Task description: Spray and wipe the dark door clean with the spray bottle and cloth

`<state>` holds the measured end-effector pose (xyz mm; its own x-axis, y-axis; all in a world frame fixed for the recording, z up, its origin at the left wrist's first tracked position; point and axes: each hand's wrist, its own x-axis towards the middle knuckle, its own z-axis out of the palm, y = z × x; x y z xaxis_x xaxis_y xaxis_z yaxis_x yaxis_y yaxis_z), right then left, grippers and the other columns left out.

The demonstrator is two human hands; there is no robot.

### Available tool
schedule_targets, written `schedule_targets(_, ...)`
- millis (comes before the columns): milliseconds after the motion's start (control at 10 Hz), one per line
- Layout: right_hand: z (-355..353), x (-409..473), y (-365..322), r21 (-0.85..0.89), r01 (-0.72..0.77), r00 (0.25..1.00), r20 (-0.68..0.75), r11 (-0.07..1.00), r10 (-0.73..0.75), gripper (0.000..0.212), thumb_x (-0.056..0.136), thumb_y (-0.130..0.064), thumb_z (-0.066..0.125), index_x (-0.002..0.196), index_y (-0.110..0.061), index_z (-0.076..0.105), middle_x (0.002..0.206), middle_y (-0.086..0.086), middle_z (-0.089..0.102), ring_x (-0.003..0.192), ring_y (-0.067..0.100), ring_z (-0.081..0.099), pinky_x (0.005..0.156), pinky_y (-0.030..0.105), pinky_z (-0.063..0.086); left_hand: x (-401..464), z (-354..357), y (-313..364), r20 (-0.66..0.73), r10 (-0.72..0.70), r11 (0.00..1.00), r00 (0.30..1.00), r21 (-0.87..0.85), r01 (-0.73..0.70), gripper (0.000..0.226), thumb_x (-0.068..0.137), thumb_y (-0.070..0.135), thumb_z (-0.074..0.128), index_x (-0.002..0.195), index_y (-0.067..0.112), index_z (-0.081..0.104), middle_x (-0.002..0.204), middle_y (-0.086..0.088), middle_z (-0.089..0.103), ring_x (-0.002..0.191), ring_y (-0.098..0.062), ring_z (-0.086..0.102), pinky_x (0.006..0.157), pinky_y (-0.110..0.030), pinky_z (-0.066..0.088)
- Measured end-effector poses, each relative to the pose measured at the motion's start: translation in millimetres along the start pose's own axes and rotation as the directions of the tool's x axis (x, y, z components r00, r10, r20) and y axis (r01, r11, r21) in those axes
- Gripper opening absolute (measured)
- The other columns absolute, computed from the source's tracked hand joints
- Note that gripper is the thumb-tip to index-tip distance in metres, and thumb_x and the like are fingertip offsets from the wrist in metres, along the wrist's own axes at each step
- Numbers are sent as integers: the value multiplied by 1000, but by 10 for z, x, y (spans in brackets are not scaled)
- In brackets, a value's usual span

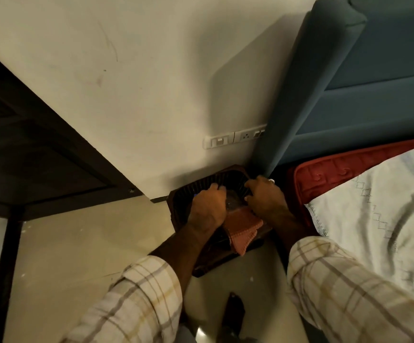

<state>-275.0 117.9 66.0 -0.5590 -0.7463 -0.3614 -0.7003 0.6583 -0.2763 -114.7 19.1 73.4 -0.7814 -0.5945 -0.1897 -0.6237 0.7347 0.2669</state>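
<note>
My left hand [208,206] is closed around a clear spray bottle [233,203], and a bit of blue shows at the hand's far side. My right hand [266,198], with a ring on one finger, is curled beside the bottle over an orange-red checked cloth [242,232]. The cloth hangs down between both wrists. Both hands sit on top of a dark brown ribbed stool [225,178] in the corner by the wall. The dark door [40,144] stands open at the left, well away from both hands. Most of the bottle is hidden by my fingers.
A blue padded headboard [349,82] and a bed with a red mattress edge [329,172] and white sheet [386,206] fill the right side. A white switch plate [233,138] sits on the cream wall. Beige floor [77,243] lies below the door.
</note>
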Motion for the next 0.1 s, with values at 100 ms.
schedule_targets(100, -4, -66, -31, 14, 12, 1000, 12, 1000, -12, 37, 94, -33, 69, 131, -24, 68, 132, 5, 58, 122, 33, 57, 97, 44, 54, -37, -103, 0, -42, 8, 1000, 999, 9, -7, 29, 98, 30, 57, 120, 14, 66, 120, -10, 65, 94, -35, 70, 75, -43, 58)
